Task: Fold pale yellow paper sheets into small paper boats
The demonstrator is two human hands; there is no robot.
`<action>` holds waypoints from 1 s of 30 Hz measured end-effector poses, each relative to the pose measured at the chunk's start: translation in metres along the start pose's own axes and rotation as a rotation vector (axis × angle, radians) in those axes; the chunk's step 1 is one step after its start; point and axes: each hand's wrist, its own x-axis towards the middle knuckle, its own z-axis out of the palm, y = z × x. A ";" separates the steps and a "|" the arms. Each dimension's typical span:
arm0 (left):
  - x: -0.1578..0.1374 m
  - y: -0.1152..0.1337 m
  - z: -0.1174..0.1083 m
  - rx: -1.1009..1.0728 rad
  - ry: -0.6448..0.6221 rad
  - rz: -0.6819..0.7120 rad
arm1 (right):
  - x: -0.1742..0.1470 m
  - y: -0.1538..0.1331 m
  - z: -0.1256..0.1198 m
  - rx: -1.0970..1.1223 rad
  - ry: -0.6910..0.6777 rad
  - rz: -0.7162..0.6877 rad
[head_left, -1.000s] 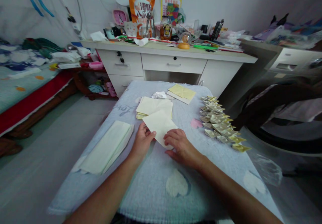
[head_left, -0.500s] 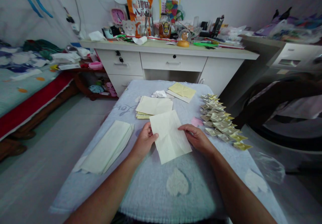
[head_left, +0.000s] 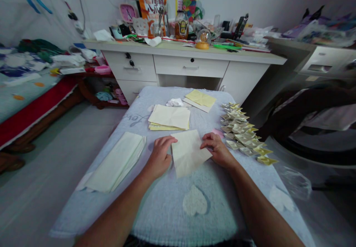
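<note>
A creased cream sheet of paper (head_left: 188, 152) lies on the cloth-covered table between my two hands. My left hand (head_left: 160, 155) is at its left edge, fingers stretched forward with fingertips at the upper left corner and the thumb apart from them. With curled fingers, my right hand (head_left: 218, 150) pinches the sheet near its right edge. Just beyond the sheet is a stack of cream and yellow paper (head_left: 169, 116). To the right stand rows of small folded paper boats (head_left: 241, 132). Left of my left hand lies a folded pale bundle (head_left: 118, 162), perhaps paper or cloth.
Farther back on the table are a crumpled white paper (head_left: 174, 102) and yellow and white sheets (head_left: 200, 98). A pink scrap (head_left: 217, 133) lies near the boats. Behind stands a cluttered white desk (head_left: 191, 67); a washing machine (head_left: 314, 63) is at right, a bed (head_left: 30, 91) at left.
The sheet has been lowered and turned a little, and now lies flatter. My left thumb has come off its face, and my right fingers have curled in more.
</note>
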 end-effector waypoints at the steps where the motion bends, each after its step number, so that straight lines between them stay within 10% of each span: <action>1: -0.001 0.000 -0.002 0.012 -0.066 0.032 | 0.000 0.001 0.000 -0.021 -0.002 -0.006; 7: -0.001 0.007 -0.007 0.016 -0.276 0.099 | 0.001 0.005 -0.003 0.068 -0.008 -0.073; 30: -0.001 0.014 0.011 -0.061 -0.043 -0.179 | 0.003 -0.017 0.008 0.012 -0.009 0.344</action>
